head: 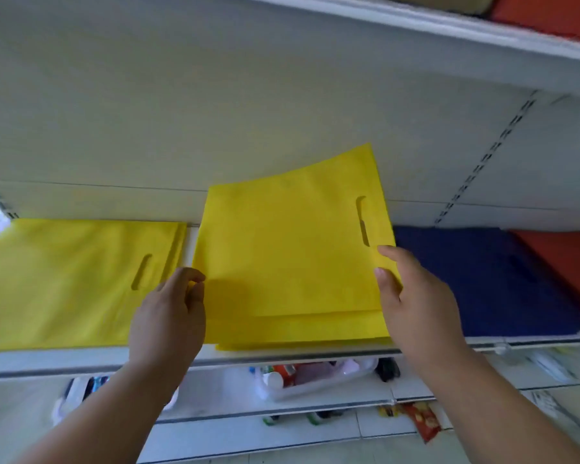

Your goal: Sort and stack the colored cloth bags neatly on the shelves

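Note:
A yellow cloth bag point(292, 249) with a slot handle lies tilted on top of a small stack of yellow bags point(298, 336) in the middle of the white shelf point(248, 358). My left hand point(171, 316) pinches the top bag's left edge. My right hand point(412, 296) grips its right edge just below the handle slot, thumb on top. A second pile of yellow bags point(64, 283) lies flat to the left. To the right lie dark blue bags point(482, 283), and beyond them orange-red bags point(563, 262).
The shelf's white back panel point(215, 112) rises behind the bags. An upper shelf point(449, 38) overhead carries more orange-red cloth point(549, 15). Lower shelves hold a clear plastic tub point(312, 380) of small items and a red snack packet point(422, 420).

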Action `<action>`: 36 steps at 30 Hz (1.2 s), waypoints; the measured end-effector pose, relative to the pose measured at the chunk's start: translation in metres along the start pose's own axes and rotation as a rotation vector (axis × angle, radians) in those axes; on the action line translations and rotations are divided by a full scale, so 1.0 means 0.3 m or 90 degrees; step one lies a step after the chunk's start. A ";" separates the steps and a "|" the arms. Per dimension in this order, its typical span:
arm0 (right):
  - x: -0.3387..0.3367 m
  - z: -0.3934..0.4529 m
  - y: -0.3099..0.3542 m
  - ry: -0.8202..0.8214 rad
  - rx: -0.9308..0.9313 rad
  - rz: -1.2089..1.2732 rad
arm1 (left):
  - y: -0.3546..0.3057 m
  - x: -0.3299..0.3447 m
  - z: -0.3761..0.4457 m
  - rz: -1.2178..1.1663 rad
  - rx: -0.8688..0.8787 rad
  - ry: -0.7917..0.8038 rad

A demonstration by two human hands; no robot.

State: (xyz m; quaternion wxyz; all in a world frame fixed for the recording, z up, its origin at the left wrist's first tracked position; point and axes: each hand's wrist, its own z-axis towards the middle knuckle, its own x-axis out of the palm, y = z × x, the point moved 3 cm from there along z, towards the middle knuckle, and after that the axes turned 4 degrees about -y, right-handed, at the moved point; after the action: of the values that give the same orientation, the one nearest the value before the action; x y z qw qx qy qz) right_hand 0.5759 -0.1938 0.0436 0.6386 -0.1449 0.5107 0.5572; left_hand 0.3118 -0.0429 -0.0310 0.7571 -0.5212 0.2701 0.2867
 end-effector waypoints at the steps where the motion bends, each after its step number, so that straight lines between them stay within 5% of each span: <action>1: -0.016 0.014 -0.055 0.010 -0.001 0.002 | -0.045 0.032 -0.019 0.006 0.005 0.001; 9: 0.080 0.070 -0.317 0.283 0.067 0.099 | -0.171 0.161 -0.104 0.138 -0.019 -0.004; 17: 0.161 0.084 -0.330 0.344 -0.002 -0.055 | -0.169 0.180 -0.127 0.243 -0.020 0.013; 24: 0.139 0.122 -0.264 0.284 -0.110 -0.225 | -0.144 0.158 -0.121 0.327 -0.002 0.032; 36: 0.239 0.037 0.283 0.103 -0.235 -0.027 | 0.164 -0.116 -0.100 0.270 0.004 0.029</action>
State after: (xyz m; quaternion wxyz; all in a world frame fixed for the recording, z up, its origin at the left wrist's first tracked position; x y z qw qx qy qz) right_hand 0.4982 -0.1165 0.0225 0.5691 -0.3148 0.4464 0.6146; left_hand 0.2492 -0.0622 -0.0468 0.6749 -0.4566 0.3915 0.4275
